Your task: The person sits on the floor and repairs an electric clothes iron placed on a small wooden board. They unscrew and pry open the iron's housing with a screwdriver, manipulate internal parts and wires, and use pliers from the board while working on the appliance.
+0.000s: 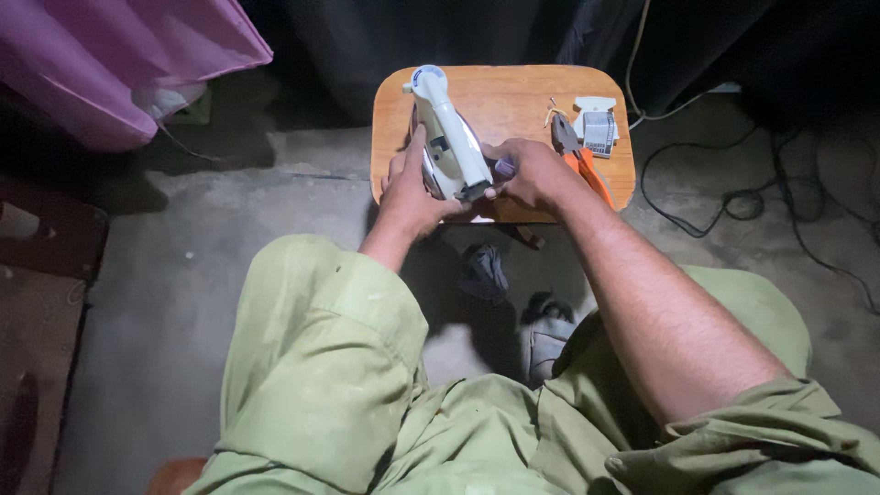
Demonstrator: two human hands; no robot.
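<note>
I see both hands on a white clothes iron point(446, 137) that stands on the near edge of a small wooden table point(513, 92). The iron lies with its handle up and its length running from the far left toward the near right. My left hand point(408, 188) is closed around the iron's left side, thumb up along the body, fingers wrapped under it. My right hand point(530, 172) is closed on the iron's near end, fingertips pinching something small and purplish at the rear of the iron; what that piece is I cannot tell.

Just right of my right hand, pliers point(577, 156) with orange grips lie on the table, jaws pointing far. Beside them, farther right, sits a small white and grey boxy part point(598, 126). A black cable point(733, 197) trails over the concrete floor point(183, 275) on the right. A pink cloth point(119, 55) hangs at far left. My legs in green clothing fill the near view.
</note>
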